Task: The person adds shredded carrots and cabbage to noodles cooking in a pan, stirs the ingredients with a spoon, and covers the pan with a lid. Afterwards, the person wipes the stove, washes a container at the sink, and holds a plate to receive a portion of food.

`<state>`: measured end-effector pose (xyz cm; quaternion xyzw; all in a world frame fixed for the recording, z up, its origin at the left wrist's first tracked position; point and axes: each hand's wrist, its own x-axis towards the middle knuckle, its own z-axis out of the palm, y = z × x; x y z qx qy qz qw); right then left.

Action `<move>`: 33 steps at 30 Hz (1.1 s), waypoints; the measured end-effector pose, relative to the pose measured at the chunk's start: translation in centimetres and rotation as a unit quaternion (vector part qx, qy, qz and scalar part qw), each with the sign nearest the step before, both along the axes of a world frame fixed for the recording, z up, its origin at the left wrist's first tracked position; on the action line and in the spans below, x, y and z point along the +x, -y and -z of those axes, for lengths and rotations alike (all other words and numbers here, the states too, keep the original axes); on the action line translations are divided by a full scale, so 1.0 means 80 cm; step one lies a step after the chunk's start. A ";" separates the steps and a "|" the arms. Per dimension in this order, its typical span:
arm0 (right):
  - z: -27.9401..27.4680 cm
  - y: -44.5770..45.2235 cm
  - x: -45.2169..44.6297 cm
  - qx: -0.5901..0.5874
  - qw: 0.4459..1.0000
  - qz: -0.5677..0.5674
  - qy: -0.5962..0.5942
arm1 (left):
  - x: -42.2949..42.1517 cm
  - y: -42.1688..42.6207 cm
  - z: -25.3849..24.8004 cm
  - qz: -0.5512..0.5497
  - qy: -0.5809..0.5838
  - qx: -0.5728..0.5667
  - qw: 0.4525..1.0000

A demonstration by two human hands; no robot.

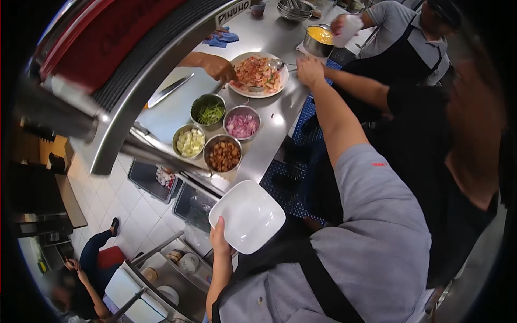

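Note:
My left hand (221, 239) grips a white square bowl (247, 218) by its edge, thumb over the rim; nothing is inside. My right hand (310, 71) is stretched over the counter, closed on the handle of a metal spoon (276, 64). The spoon's head lies at the right rim of a white plate (281, 89) heaped with shredded orange-pink food (257, 72). From across the counter another person's hand (218, 67) reaches to the plate's left side, at a second spoon (255, 89). A co-worker's forearm (355, 79) ends beside my right hand, its fingers hidden.
Metal bowls hold green strips (210, 113), chopped purple onion (242, 125), pale cubes (189, 142) and browned pieces (223, 156). A knife (171, 90) lies on a cutting board (172, 113). A yellow-filled pot (320, 40) stands near another person. A metal shelf (134, 70) overhangs the counter.

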<state>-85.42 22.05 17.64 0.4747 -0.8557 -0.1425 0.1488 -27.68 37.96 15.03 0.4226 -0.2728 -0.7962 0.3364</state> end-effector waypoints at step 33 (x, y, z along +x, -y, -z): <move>0.018 -0.055 0.076 -0.156 0.958 0.053 0.236 | -0.177 0.100 -0.060 0.023 0.006 -0.024 0.999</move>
